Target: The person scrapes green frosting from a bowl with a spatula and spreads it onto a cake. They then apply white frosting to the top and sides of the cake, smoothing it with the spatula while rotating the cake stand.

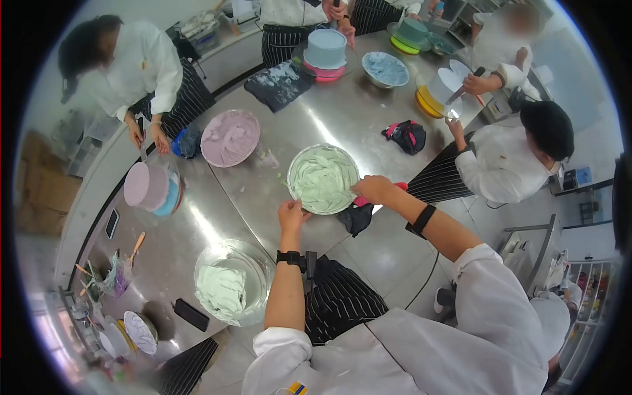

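A steel bowl (299, 158) of pale green cream stands near the table's edge in front of me. My left hand (291, 214) pinches the bowl's near rim. My right hand (373, 189) grips a pink-handled tool at the bowl's right rim; the tool's end is hidden in my fist. A dark cloth (356, 218) hangs off the table edge just below that hand. A black band sits on each of my wrists.
A glass bowl (260, 263) of green cream stands to my left, a bowl of lilac cream (230, 138) beyond. Cakes on turntables: lilac (147, 185), blue (326, 49), white (442, 85). Several people in white jackets stand around the steel table (342, 112). A phone (191, 314) lies nearby.
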The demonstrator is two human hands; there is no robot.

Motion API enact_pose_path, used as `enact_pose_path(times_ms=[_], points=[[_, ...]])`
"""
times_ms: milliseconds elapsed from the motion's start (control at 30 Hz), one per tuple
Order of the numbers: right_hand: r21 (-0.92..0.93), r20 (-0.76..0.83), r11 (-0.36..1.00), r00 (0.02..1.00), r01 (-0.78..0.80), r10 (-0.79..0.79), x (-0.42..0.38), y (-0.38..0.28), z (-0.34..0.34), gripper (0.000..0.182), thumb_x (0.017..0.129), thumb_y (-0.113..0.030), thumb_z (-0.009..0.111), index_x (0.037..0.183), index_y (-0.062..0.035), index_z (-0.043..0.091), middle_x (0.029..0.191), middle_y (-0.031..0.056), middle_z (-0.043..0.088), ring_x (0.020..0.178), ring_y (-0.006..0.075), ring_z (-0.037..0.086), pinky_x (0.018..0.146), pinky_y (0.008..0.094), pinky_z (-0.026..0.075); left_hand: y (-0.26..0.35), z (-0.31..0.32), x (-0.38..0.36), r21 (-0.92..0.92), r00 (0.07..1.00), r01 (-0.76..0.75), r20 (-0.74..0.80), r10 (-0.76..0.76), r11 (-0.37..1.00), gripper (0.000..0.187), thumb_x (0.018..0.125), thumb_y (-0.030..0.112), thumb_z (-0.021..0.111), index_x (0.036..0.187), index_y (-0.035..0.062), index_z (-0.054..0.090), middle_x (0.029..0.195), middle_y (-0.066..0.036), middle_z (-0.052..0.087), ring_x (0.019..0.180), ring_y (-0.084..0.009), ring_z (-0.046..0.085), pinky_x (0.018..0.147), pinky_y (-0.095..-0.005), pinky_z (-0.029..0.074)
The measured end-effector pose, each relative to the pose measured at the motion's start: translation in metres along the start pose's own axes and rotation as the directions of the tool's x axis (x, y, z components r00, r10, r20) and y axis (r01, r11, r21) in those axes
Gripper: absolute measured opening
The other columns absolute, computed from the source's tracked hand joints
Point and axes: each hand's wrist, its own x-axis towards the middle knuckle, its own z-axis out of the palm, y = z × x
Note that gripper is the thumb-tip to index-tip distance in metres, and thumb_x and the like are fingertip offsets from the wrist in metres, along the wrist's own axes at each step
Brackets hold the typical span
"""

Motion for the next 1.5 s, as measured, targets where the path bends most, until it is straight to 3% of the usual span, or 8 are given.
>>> enact_pose_path(times_ms=[333,667,833,1000,1100,1200,1367,1500], points=[[0.391,0.061,0.909,0.981,0.146,-0.184,-0.023,0.001,0.013,0.026,0.101,-0.013,0.056,0.116,-0.0010,0.073,0.087,0.0187,0.073,0.079,0.0347,0.070,0.074,0.0419,0.054,-0.015,0.012,0.003,0.162,0.995,-0.031,-0.091,0.046,0.986,0.016,0.101,0.007,0.062,0.094,-0.0056,0.056,0.092,-0.010,0.060,0.079,-0.0192,0.065,0.065,-0.0348,0.067],[0.888,0.289,0.375,0.957,-0.268,-0.002,-0.058,-0.021,0.017,0.031,0.107,-0.016,0.050,0.129,-0.0037,0.068,0.069,0.0022,0.056,0.055,0.0113,0.051,0.056,0.0275,0.045,-0.047,0.022,-0.006,-0.214,0.996,0.029,-0.077,-0.046,0.976,0.030,0.108,0.022,0.051,0.117,-0.0051,0.059,0.095,-0.014,0.065,0.074,-0.0211,0.064,0.077,-0.0394,0.062],[0.972,0.222,0.081,0.975,-0.220,-0.022,-0.093,-0.057,-0.027,0.037,0.111,-0.018,0.050,0.144,-0.0017,0.055,0.075,0.0015,0.056,0.059,0.0095,0.052,0.053,0.0247,0.044,0.067,-0.012,-0.182,0.666,0.861,-0.495,0.464,0.209,0.558,0.044,0.107,0.032,0.050,0.132,-0.0023,0.060,0.101,-0.023,0.071,0.089,-0.0380,0.068,0.083,-0.0459,0.056],[0.932,0.060,0.356,0.946,0.060,-0.317,-0.114,-0.167,-0.048,0.045,0.108,-0.013,0.052,0.153,-0.0108,0.052,0.075,0.0007,0.054,0.062,0.0113,0.056,0.055,0.0260,0.047,0.178,-0.173,-0.378,0.593,0.699,-0.443,0.698,-0.154,0.673,0.035,0.105,0.030,0.058,0.125,0.0029,0.067,0.074,-0.013,0.067,0.066,-0.0286,0.066,0.067,-0.0404,0.053],[0.737,-0.115,0.549,0.874,0.394,-0.472,-0.121,-0.253,-0.049,0.045,0.104,-0.011,0.058,0.148,-0.0144,0.059,0.073,0.0034,0.053,0.061,0.0158,0.056,0.057,0.0313,0.048,0.133,-0.313,-0.411,0.414,0.940,-0.322,0.033,0.339,0.851,0.036,0.109,0.032,0.053,0.117,0.0006,0.069,0.078,-0.009,0.069,0.069,-0.0172,0.066,0.066,-0.0358,0.052],[0.507,-0.225,0.729,0.887,0.459,-0.402,-0.129,-0.309,-0.022,0.043,0.097,-0.011,0.066,0.139,-0.0194,0.068,0.073,0.0111,0.054,0.061,0.0265,0.055,0.060,0.0393,0.047,0.069,-0.425,-0.344,0.405,0.737,-0.134,-0.569,0.364,0.905,0.044,0.110,0.036,0.049,0.122,-0.0032,0.066,0.101,-0.010,0.073,0.088,-0.0168,0.067,0.077,-0.0312,0.051],[0.370,-0.297,0.853,0.917,0.368,-0.266,-0.154,-0.369,0.016,0.040,0.096,-0.013,0.068,0.136,-0.0215,0.071,0.074,0.0085,0.056,0.061,0.0259,0.056,0.059,0.0386,0.049,-0.042,-0.482,-0.221,-0.113,0.974,-0.145,-0.189,0.122,0.983,0.067,0.110,0.049,0.047,0.155,0.0006,0.039,0.146,-0.022,0.058,0.129,-0.0294,0.061,0.104,-0.0437,0.052],[0.382,-0.407,0.866,0.900,0.324,-0.157,-0.169,-0.404,0.050,0.040,0.098,-0.017,0.066,0.138,-0.0247,0.069,0.075,0.0064,0.055,0.063,0.0259,0.058,0.059,0.0386,0.050,-0.058,-0.437,-0.206,-0.441,0.997,-0.070,0.009,0.083,0.895,0.062,0.111,0.047,0.044,0.148,-0.0023,0.044,0.136,-0.022,0.062,0.125,-0.0334,0.063,0.103,-0.0448,0.052]])
